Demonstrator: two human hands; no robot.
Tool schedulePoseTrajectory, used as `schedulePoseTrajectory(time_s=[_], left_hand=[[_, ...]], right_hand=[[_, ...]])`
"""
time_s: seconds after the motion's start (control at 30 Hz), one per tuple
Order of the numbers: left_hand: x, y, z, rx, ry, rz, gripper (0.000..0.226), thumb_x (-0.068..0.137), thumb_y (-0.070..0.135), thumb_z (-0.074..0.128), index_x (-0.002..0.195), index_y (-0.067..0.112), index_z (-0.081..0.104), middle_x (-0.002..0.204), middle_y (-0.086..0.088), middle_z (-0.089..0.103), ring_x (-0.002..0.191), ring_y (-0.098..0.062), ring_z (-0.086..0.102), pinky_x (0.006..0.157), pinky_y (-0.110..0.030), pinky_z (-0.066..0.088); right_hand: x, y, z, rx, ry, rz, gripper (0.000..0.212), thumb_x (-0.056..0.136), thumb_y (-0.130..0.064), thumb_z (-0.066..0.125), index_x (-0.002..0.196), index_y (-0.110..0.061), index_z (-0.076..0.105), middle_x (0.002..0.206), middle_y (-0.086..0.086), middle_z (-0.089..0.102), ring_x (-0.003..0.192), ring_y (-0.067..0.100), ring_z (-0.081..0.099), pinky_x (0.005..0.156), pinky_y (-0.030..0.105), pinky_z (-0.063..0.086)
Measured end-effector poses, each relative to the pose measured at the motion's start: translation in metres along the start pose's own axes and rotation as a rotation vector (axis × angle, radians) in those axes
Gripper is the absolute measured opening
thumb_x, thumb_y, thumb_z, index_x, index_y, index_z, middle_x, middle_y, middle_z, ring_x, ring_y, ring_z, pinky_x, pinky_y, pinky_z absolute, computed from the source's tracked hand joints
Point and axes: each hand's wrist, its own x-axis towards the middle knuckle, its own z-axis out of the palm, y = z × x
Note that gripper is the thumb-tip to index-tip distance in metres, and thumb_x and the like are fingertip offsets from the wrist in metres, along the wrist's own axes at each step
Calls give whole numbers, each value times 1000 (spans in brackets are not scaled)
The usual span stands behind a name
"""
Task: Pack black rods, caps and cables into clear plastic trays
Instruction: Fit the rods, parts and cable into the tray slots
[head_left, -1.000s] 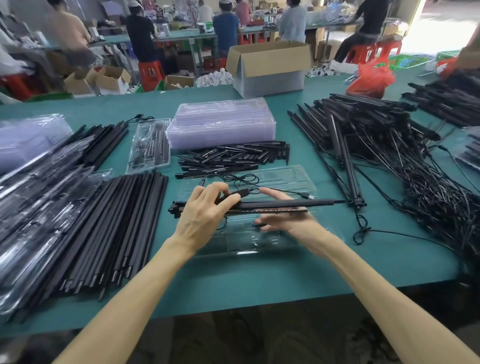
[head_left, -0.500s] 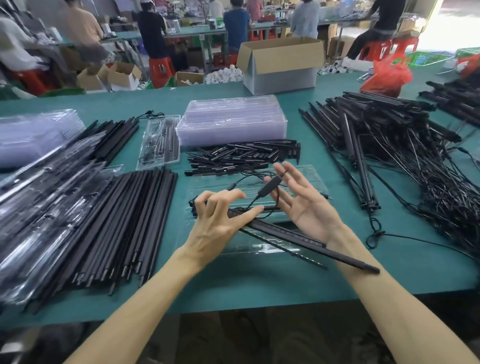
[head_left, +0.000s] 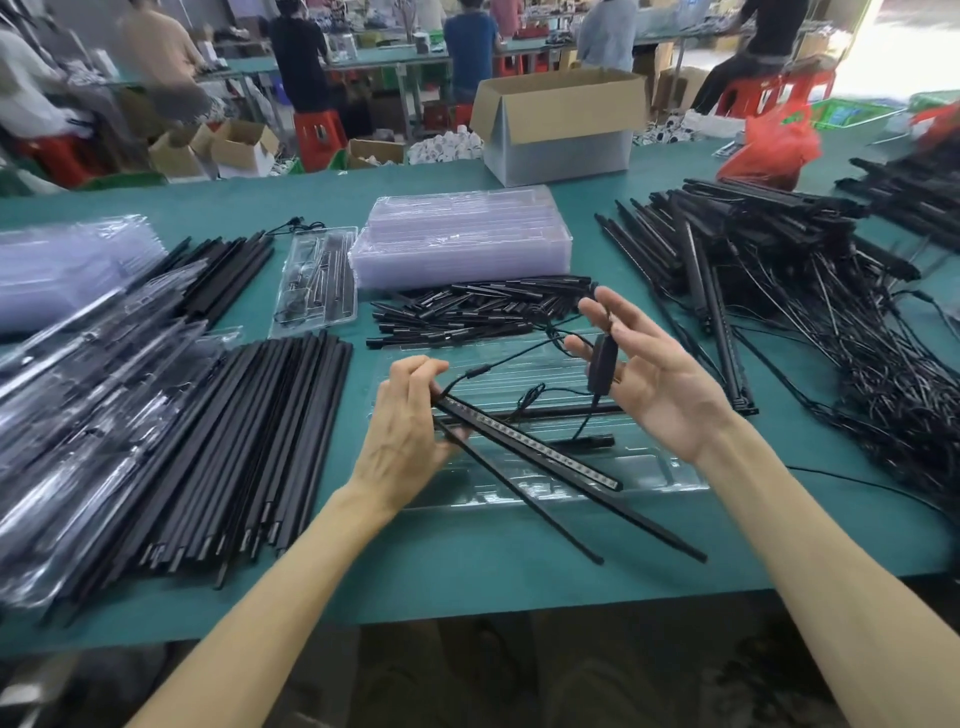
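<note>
Left hand's (head_left: 405, 431) clamped on the top ends of the black rods (head_left: 524, 444), which slant over the clear tray (head_left: 649, 467) beneath it. Right hand's (head_left: 660, 384) spread open with the cable (head_left: 602, 366) draped across its fingers, I'd guess to coil the slack before packing

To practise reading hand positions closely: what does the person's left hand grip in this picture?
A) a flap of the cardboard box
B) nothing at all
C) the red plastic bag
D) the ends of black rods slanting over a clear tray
D: the left hand has its fingers curled round the ends of the black rods, which slant across the clear tray towards the table edge.
</note>
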Motion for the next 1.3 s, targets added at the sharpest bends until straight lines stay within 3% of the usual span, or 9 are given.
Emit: schedulePoseTrajectory(time_s=[0.17,0.3,0.37,0.47,0.57,0.7,0.87,1.1,1.3], left_hand=[[2,-4,0,122,-43,2,72,74,26,90,132,4,54,114,-8,51,103,-26,54,90,-30,28],[4,-2,-2,101,3,-26,74,68,12,91,131,2,54,111,-10,50,102,-29,53,96,-39,34],[4,-2,-3,56,31,-32,68,71,15,91,128,1,56,109,-10,50,98,-27,53,99,-45,41],[6,-2,-6,-6,28,-3,64,75,17,89,126,1,55,111,-10,48,92,-21,53,91,-48,50],[8,-6,-9,-40,31,-17,61,73,14,90,123,4,56,115,-8,48,95,-22,53,89,-45,51],[14,-12,-14,-42,-12,41,38,68,8,91,98,8,69,103,-5,61,96,-26,57,84,-45,51],[25,-13,-28,-102,-60,36,23,75,7,84,94,10,71,90,0,69,87,-23,62,79,-45,54],[46,-18,-53,-161,15,90,21,79,9,80,98,7,71,93,0,66,89,-22,56,82,-34,47],[48,-40,-72,-43,114,154,17,81,7,78,96,6,72,95,-1,68,93,-21,53,85,-27,44]], right_hand=[[2,-21,16,-273,-28,-65,41,94,-8,60,135,-8,58,124,11,68,105,32,69,92,34,53],[2,-35,27,-580,-18,-175,33,93,3,60,125,-2,64,106,15,72,89,31,66,93,52,42],[-1,-39,32,-686,-35,-201,32,92,10,56,120,-2,67,98,14,72,82,26,63,88,45,47],[-4,-40,35,-831,-37,-232,35,90,17,51,113,-2,69,89,13,71,75,20,61,80,28,54],[-7,-41,32,-910,-10,-274,37,90,18,49,110,-3,70,89,16,72,76,24,62,78,33,55],[-9,-46,21,-1000,12,-299,37,90,15,50,110,-8,71,88,11,73,80,37,64,83,46,55],[-12,-50,11,-1121,35,-336,38,91,9,52,109,-19,73,91,0,75,80,35,63,77,51,52],[-15,-58,-1,-1463,7,-421,42,88,10,56,104,-25,72,93,-11,72,86,6,61,77,28,49],[-20,-76,-33,-1572,150,-443,39,87,8,54,102,-24,71,87,-5,70,81,19,65,78,34,51]])
